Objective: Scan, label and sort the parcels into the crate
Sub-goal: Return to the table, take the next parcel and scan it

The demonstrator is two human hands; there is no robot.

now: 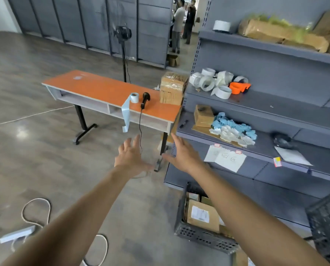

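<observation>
A taped cardboard parcel (172,88) stands at the right end of the orange table (95,87). Next to it lie a black handheld scanner (145,99) and a label roll (134,97) whose blue strip hangs over the table's front edge. A dark crate (196,234) on the floor holds several brown parcels, one with a white label (203,215). My left hand (130,154) and my right hand (183,152) are stretched out in mid-air with fingers spread, below the table's right end. Neither touches anything.
Grey shelving (275,100) on the right carries tape rolls, an orange dispenser, small boxes and crumpled paper. A second dark crate (327,223) sits at the far right. A fan stands behind the table. Cables and a power strip (16,234) lie on the floor. Two people stand in the far doorway.
</observation>
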